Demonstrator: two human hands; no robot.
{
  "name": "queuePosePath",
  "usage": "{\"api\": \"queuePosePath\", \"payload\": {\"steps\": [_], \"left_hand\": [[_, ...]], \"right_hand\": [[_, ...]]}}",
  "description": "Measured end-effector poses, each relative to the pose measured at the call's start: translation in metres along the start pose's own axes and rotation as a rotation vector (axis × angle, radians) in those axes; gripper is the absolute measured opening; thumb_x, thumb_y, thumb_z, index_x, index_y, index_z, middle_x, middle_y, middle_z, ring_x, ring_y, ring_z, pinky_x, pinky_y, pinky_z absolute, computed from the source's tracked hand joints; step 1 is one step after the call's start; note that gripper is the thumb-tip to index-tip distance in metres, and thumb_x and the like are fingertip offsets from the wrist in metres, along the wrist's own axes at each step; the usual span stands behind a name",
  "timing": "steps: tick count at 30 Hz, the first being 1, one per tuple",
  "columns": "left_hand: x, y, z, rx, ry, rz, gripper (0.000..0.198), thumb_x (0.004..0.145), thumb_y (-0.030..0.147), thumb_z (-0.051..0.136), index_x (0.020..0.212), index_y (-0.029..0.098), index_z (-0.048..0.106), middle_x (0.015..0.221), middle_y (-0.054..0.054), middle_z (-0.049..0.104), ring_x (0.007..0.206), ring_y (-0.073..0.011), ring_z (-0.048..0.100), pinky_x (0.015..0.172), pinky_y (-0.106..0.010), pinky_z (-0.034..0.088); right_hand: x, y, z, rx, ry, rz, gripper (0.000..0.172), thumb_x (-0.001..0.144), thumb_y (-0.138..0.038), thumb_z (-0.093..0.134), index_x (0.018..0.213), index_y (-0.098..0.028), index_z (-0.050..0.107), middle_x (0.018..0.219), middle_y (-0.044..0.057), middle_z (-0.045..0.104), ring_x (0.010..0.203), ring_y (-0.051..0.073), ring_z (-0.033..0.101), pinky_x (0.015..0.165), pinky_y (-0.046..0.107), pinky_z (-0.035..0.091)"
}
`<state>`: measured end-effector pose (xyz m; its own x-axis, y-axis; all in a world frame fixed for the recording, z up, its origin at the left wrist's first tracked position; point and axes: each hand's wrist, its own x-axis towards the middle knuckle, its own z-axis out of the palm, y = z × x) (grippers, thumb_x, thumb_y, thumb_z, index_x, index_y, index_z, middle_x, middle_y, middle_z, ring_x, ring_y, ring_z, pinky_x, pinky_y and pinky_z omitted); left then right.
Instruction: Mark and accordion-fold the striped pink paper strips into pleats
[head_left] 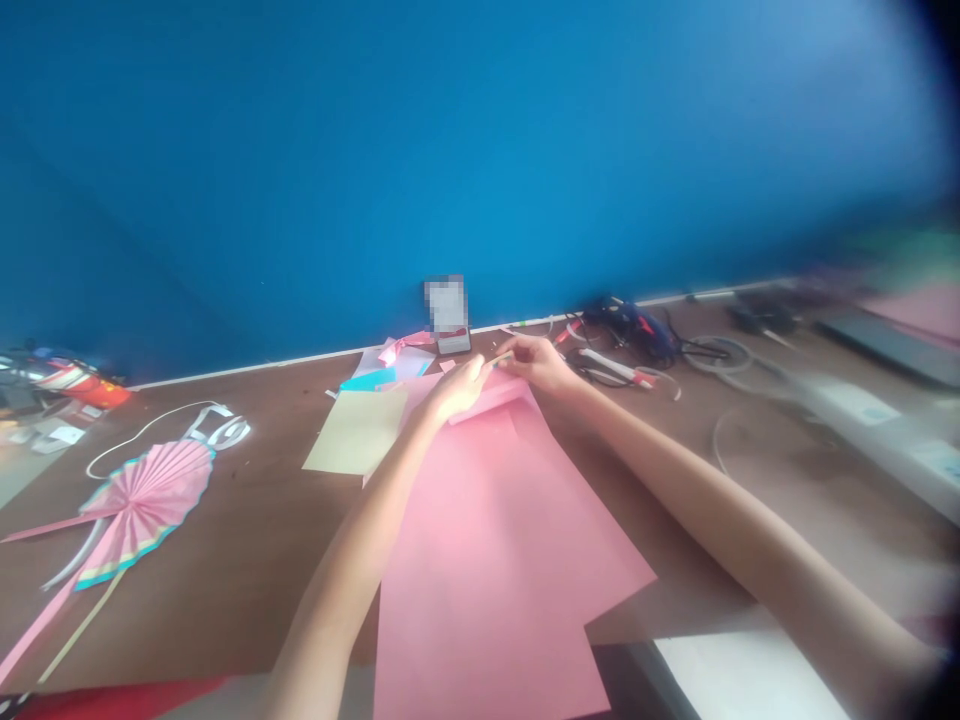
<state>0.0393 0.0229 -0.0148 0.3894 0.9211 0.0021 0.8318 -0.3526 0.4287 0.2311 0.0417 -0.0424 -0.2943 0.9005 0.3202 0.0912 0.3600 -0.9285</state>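
Observation:
A large pink paper sheet [480, 540] stretches from the near table edge toward the wall, its far end lifted or folded up under my hands. My left hand [459, 388] is closed at that far end, fingers pressed together near a small narrow strip [504, 359] with a yellow-green tint. My right hand [534, 362] pinches the other end of this strip between thumb and fingers. Blur hides exactly how the left fingers grip. A pale yellow sheet [352, 432] lies left of the pink paper, with a blue piece [367, 378] behind it.
A pleated pink paper fan [154, 495] lies at left with a white cable [131, 432]. A small stand with a blurred-out panel [450, 312] is against the blue wall. Cables [611, 368], a dark pouch-like item [637, 325] and a white power strip [870, 405] lie at right.

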Motion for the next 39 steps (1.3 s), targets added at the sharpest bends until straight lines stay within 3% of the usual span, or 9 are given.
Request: {"api": "queuePosePath", "payload": {"steps": [5, 9, 16, 24, 27, 33, 39], "left_hand": [[-0.001, 0.002, -0.001, 0.007, 0.016, -0.001, 0.039, 0.098, 0.049, 0.022, 0.094, 0.021, 0.049, 0.089, -0.009, 0.064, 0.077, -0.0223, 0.06, 0.061, -0.029, 0.035], [-0.001, 0.003, -0.001, 0.003, 0.005, 0.007, 0.033, 0.099, 0.043, 0.027, 0.099, 0.02, 0.051, 0.096, -0.009, 0.065, 0.081, -0.0222, 0.061, 0.062, -0.029, 0.037], [0.004, 0.0, 0.004, 0.059, 0.028, 0.073, 0.025, 0.098, 0.034, 0.031, 0.096, 0.019, 0.051, 0.106, -0.011, 0.062, 0.095, -0.0228, 0.06, 0.075, -0.03, 0.042], [-0.002, 0.007, 0.007, 0.05, 0.058, 0.006, 0.04, 0.098, 0.051, 0.025, 0.097, 0.02, 0.05, 0.108, -0.012, 0.064, 0.102, -0.027, 0.06, 0.074, -0.031, 0.041], [-0.002, 0.01, 0.007, -0.04, 0.095, 0.0, 0.044, 0.097, 0.054, 0.022, 0.094, 0.021, 0.051, 0.099, -0.01, 0.066, 0.093, -0.0255, 0.062, 0.069, -0.03, 0.039], [0.007, 0.006, 0.009, -0.228, 0.178, 0.067, 0.036, 0.098, 0.039, 0.031, 0.074, 0.018, 0.049, 0.071, 0.0, 0.056, 0.069, -0.0148, 0.052, 0.063, -0.025, 0.034], [0.01, 0.003, 0.01, -0.437, 0.148, 0.075, 0.031, 0.094, 0.038, 0.039, 0.08, 0.016, 0.056, 0.072, 0.002, 0.054, 0.07, -0.0125, 0.048, 0.063, -0.023, 0.033]], "right_hand": [[0.0, 0.003, -0.001, 0.019, 0.119, -0.044, 0.036, 0.073, -0.051, 0.071, 0.089, -0.019, 0.064, 0.075, 0.002, 0.063, 0.064, 0.013, 0.052, 0.058, 0.026, 0.039], [0.0, 0.007, -0.002, 0.02, 0.119, -0.032, 0.035, 0.076, -0.051, 0.067, 0.093, -0.02, 0.063, 0.071, -0.001, 0.06, 0.058, 0.011, 0.046, 0.053, 0.025, 0.035], [-0.001, -0.001, -0.002, 0.003, 0.142, -0.017, 0.029, 0.072, -0.046, 0.07, 0.077, -0.018, 0.062, 0.069, 0.001, 0.06, 0.062, 0.013, 0.05, 0.057, 0.027, 0.04], [-0.001, -0.006, 0.001, -0.012, 0.181, 0.019, 0.023, 0.07, -0.039, 0.07, 0.073, -0.016, 0.063, 0.072, 0.003, 0.064, 0.067, 0.014, 0.054, 0.061, 0.028, 0.041], [-0.001, -0.007, 0.0, 0.012, 0.195, 0.023, 0.022, 0.069, -0.037, 0.07, 0.073, -0.017, 0.062, 0.072, 0.002, 0.064, 0.066, 0.014, 0.054, 0.061, 0.028, 0.041], [0.0, -0.006, -0.003, 0.075, 0.177, 0.0, 0.022, 0.068, -0.035, 0.071, 0.074, -0.017, 0.062, 0.073, 0.002, 0.064, 0.067, 0.015, 0.056, 0.063, 0.029, 0.043], [0.002, -0.004, -0.007, 0.135, 0.124, 0.0, 0.026, 0.067, -0.036, 0.074, 0.082, -0.018, 0.062, 0.079, 0.003, 0.066, 0.071, 0.016, 0.06, 0.064, 0.029, 0.045]]}}
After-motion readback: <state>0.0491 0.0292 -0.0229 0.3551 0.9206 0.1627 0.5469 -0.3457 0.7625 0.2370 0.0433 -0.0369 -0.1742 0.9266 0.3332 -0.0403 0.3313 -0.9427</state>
